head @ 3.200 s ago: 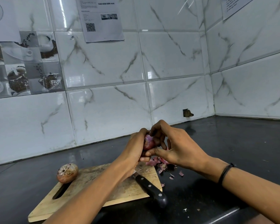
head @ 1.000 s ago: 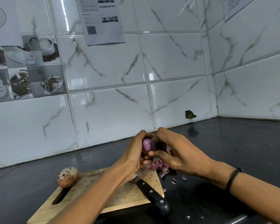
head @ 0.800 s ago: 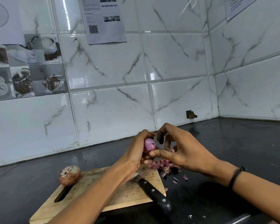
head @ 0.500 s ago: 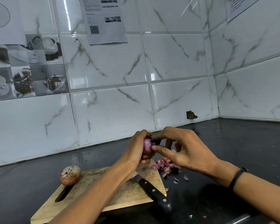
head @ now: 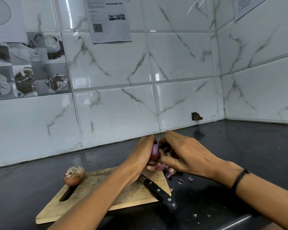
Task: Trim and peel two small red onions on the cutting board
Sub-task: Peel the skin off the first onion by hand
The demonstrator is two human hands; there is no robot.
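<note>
Both hands meet above the far right corner of the cutting board [head: 93, 193], closed around one small red onion [head: 155, 151] that is lifted clear of the wood. The left hand [head: 140, 156] wraps it from the left, fingers curled behind and under it, the back of the hand turned toward the camera. The right hand [head: 181, 155] comes in from the right with its knuckles up. Its fingertips are bent down onto the onion's top and right side and its thumb is pressed against the lower part, so the onion is pinched between the two hands. Only a narrow strip of glossy purple shows in the gap. Whether a flake of skin is caught under the right fingertips I cannot tell.

The left forearm runs diagonally from the near left across the board. The right forearm reaches in from the near right, with a dark band [head: 239, 179] on the wrist.

The second onion [head: 74, 175] sits unpeeled in its papery brown skin on the board's far left corner, just beyond the handle slot [head: 67, 193]. A knife [head: 158, 191] lies on the board's right side. Its black riveted handle pokes past the near right edge, and its blade is mostly hidden under the left wrist. Pink peel scraps [head: 166, 168] lie below the hands, some scattered onto the black counter [head: 239, 146].
</note>
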